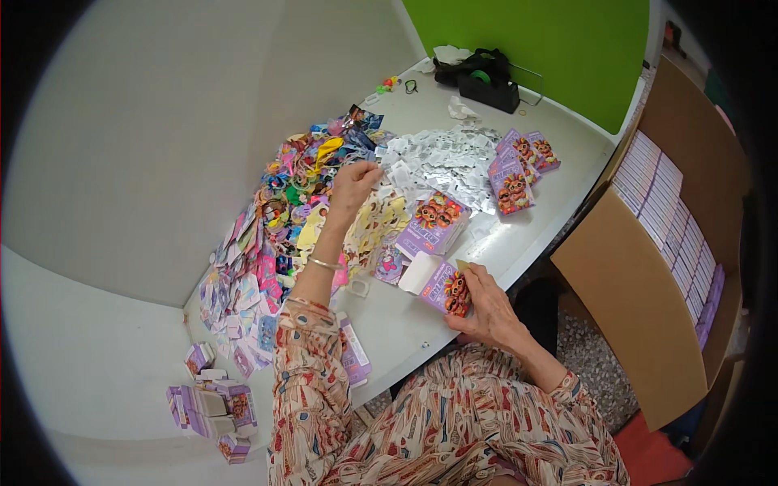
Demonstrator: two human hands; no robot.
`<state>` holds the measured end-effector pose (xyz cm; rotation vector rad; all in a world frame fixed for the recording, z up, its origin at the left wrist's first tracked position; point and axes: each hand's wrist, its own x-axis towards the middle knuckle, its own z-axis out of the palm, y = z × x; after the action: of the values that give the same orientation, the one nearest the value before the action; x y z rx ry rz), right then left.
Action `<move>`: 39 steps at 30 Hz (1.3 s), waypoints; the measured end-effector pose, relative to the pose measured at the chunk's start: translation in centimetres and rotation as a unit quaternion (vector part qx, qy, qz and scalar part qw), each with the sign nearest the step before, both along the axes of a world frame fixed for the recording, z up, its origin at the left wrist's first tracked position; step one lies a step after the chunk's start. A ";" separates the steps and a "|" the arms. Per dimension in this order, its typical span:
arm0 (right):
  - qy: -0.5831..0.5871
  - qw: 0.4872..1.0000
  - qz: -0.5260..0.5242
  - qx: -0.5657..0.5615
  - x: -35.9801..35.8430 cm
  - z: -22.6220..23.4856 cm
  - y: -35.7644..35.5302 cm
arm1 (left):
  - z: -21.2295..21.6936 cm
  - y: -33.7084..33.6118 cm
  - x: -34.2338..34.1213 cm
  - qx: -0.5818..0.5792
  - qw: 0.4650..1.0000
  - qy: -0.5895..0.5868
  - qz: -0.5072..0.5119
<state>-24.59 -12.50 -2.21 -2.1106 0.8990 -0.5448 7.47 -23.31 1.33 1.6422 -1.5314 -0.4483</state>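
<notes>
In my right hand (492,314) is a small purple carton (442,285) with bright cartoon figures on it. Its white end flap stands open toward the left. My left hand (354,191), with a bangle on its wrist, reaches over the table with its fingers pinched together. What they hold, if anything, is too small to make out. Just right of those fingers spreads a heap of silver sachets (442,158). Yellow printed cut-outs (379,227) lie below the left hand. Another purple carton (438,223) rests flat beyond the held one.
Colourful trinkets (296,190) and pastel cards (243,283) are piled left. Several purple cartons (513,186) lie at the right edge, and others (215,405) at lower left. A black tape dispenser (490,91) stands at the back. A large cardboard box (628,300) holds rows of cartons.
</notes>
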 end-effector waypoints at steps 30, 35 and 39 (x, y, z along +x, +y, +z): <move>-0.006 1.000 -0.009 -0.006 0.1 0.4 0.2 | 2.6 11.7 -7.8 0.051 0.985 -0.045 -0.158; -0.007 1.000 -0.011 -0.003 0.0 0.8 0.6 | -4.2 6.4 -0.4 -0.054 0.973 -0.222 0.038; -0.008 1.000 -0.020 -0.007 -0.2 0.1 0.6 | -7.8 4.8 -0.5 -0.060 0.956 -0.271 0.101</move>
<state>-24.74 -11.90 -2.07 -2.1009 0.9326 -0.5898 6.95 -18.46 -6.49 1.8937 -1.7066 0.2260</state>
